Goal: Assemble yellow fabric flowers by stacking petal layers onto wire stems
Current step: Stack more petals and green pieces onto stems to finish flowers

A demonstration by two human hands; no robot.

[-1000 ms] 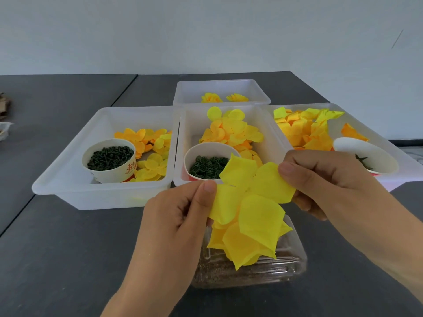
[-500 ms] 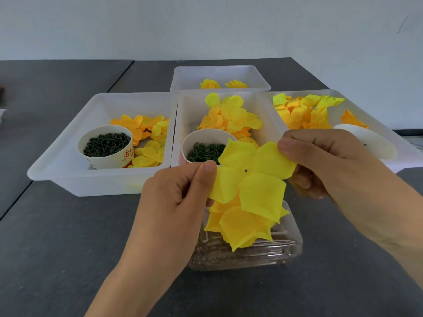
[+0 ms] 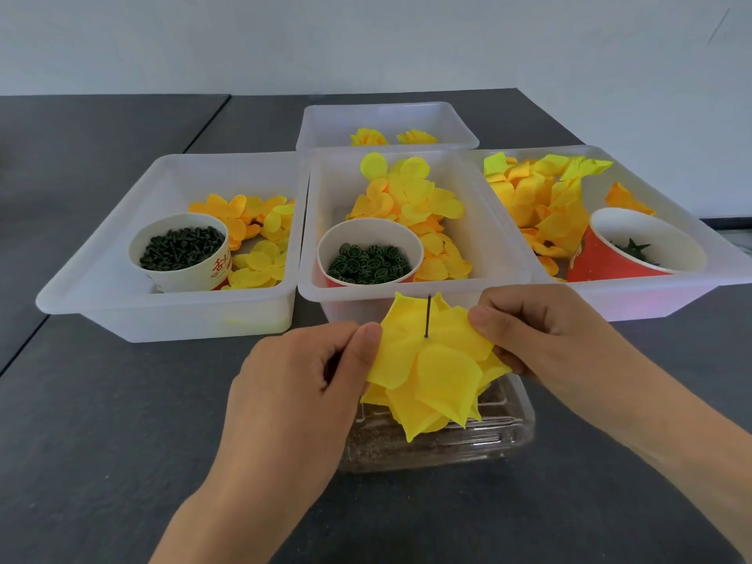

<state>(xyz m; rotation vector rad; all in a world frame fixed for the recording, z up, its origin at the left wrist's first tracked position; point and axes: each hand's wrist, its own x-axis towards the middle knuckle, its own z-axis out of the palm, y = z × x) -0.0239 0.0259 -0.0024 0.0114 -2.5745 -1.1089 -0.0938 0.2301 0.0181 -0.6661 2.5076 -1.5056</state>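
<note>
A stack of yellow fabric petal layers (image 3: 437, 368) sits on a thin dark wire stem (image 3: 427, 315) whose tip pokes up through the centre. My left hand (image 3: 301, 384) pinches the petals' left edge between thumb and fingers. My right hand (image 3: 541, 331) pinches the right edge. The stem stands in a clear plastic box (image 3: 443, 441) of brownish grains just below the petals; its lower part is hidden.
Three white trays stand behind: the left tray (image 3: 97, 295) with petals and a cup of dark green pegs (image 3: 181, 248), the middle tray (image 3: 504, 254) with a cup of green rings (image 3: 368, 264), the right tray (image 3: 691, 287) with a red cup (image 3: 635, 248). A fourth tray (image 3: 386, 116) holds yellow flowers.
Both hands pushed the petal layers down the stem, so the wire tip now shows above the centre. The view shifted slightly.
</note>
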